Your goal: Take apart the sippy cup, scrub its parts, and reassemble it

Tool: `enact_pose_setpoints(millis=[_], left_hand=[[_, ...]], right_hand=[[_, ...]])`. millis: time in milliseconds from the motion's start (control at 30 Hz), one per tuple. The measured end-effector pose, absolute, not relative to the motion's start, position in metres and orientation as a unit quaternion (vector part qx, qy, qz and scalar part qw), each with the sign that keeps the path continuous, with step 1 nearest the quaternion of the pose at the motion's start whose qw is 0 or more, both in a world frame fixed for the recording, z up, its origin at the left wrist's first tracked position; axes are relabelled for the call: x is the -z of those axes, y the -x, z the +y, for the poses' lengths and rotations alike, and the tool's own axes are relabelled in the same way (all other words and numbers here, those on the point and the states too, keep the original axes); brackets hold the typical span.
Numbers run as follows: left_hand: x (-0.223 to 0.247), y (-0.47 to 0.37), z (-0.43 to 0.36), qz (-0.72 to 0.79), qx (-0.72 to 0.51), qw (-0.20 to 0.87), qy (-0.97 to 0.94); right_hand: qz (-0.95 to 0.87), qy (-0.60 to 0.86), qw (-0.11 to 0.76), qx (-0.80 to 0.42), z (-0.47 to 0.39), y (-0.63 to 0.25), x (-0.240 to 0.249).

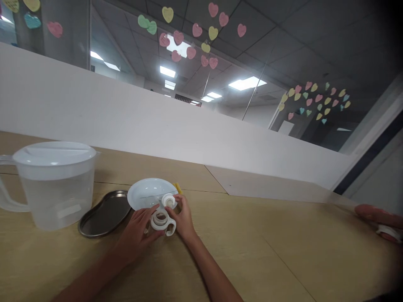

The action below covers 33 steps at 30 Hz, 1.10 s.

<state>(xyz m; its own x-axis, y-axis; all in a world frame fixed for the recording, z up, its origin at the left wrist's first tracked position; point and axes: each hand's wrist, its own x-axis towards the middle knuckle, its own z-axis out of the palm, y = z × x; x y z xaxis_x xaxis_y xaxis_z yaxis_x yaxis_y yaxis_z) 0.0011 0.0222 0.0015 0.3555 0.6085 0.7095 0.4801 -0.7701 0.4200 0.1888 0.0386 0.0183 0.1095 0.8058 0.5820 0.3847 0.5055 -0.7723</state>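
Observation:
My left hand [137,230] is wrapped round a bottle [158,227] with a white collar and a curved white loop at its side. The bottle's round mouth is uncovered and faces up toward me; most of its body is hidden beneath the collar and my fingers. Between the fingers of my right hand [185,218] is a small white cap [168,200], held just above and beyond the mouth, its hollow underside partly showing. Behind both hands sits a shallow white bowl [147,188]. A kidney-shaped metal tray [105,216] lies left of the bowl, near my left hand.
A large translucent lidded pitcher [59,188] stands at the left. Something yellow [178,188] pokes out behind the bowl. Across the back of the wooden table [252,243] runs a white wall [126,117] under a window. At the far right edge is a blurred reddish object [378,216].

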Motion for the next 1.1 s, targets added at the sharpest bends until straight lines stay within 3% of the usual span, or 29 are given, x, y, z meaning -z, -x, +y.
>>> enact_pose_setpoints(millis=[300,633,933,1100], left_hand=[[-0.003,0.0,0.022,0.33,-0.454,0.073,-0.824],[-0.004,0.0,0.021,0.326,-0.456,0.066,-0.825],[-0.003,0.0,0.022,0.321,-0.451,0.075,-0.829],[-0.008,0.001,0.02,0.323,-0.442,0.07,-0.834]], right_hand=[[-0.598,0.445,0.627,-0.226,0.037,-0.183,-0.028],[-0.59,0.476,0.619,-0.206,0.037,-0.185,-0.024],[-0.512,0.418,0.68,-0.317,0.041,-0.185,-0.032],[-0.531,0.452,0.644,-0.314,0.039,-0.188,-0.03]])
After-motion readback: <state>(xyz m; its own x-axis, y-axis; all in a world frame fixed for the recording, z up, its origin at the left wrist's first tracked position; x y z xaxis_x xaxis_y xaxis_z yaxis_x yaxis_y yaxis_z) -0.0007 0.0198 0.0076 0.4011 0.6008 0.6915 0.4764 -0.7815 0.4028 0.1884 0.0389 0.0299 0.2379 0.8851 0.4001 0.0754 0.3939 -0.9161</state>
